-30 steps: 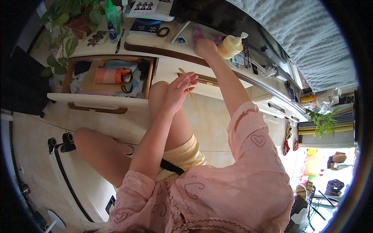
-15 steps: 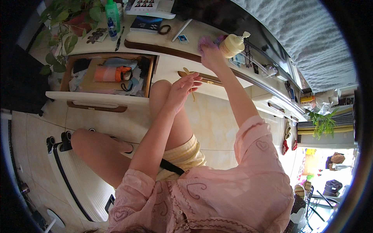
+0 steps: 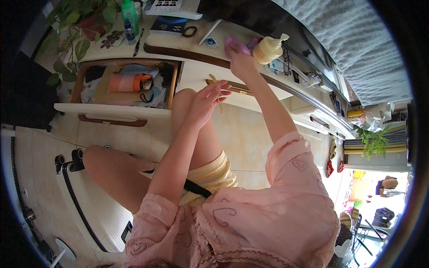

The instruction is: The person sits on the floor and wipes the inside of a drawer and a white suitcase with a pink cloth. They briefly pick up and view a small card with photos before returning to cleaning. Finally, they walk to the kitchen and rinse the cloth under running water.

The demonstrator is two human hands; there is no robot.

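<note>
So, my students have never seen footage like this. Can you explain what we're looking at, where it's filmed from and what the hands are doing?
There's no machine here: these are a person's bare hands. The view comes from the left of two fisheye cameras worn on the head, looking down, so straight edges bend. The left hand holds a thin yellow strip. The right hand touches a crumpled purple cloth on the cream cabinet; whether it grips or only presses is unclear. Also on top are a pump bottle and a green bottle. A drawer stands open.
</note>
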